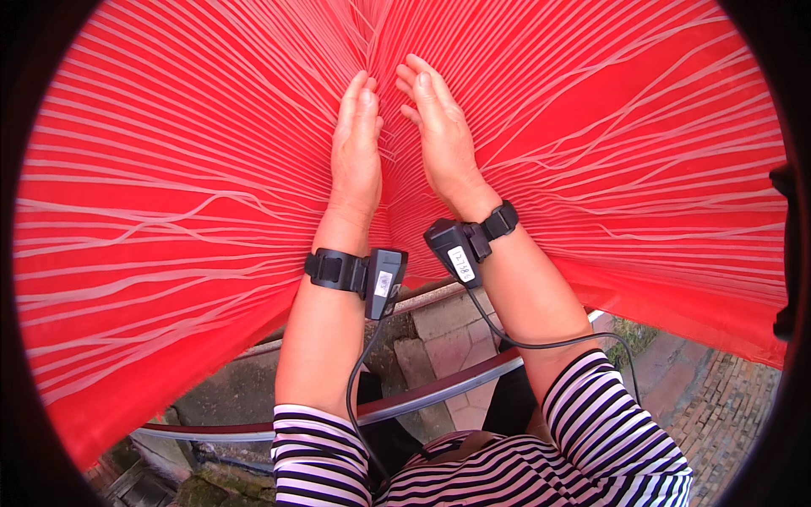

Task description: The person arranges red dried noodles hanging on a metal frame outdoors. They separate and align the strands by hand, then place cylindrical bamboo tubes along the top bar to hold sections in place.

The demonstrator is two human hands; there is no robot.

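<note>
A wide red sheet (pixel 608 110) spreads across the view, lined with many pale strands (pixel 194 110) that fan out from a narrow fold in the middle. My left hand (pixel 356 148) is over the left side of that fold, fingers straight and close together. Facing it from the other side is my right hand (pixel 443 139), also with stretched fingers, the thumb along the top. A gap separates the two palms, with strands showing in it. Neither hand visibly grips anything; whether the fingers touch the strands I cannot tell.
Black strapped boxes (pixel 386 284) (pixel 454 252) sit on both wrists, trailing dark cables (pixel 557 344). A curved metal rail (pixel 448 386) crosses in front of my body below the sheet's near edge. Stone slabs (pixel 443 325) lie beneath, and brick paving (pixel 718 422) at the lower right.
</note>
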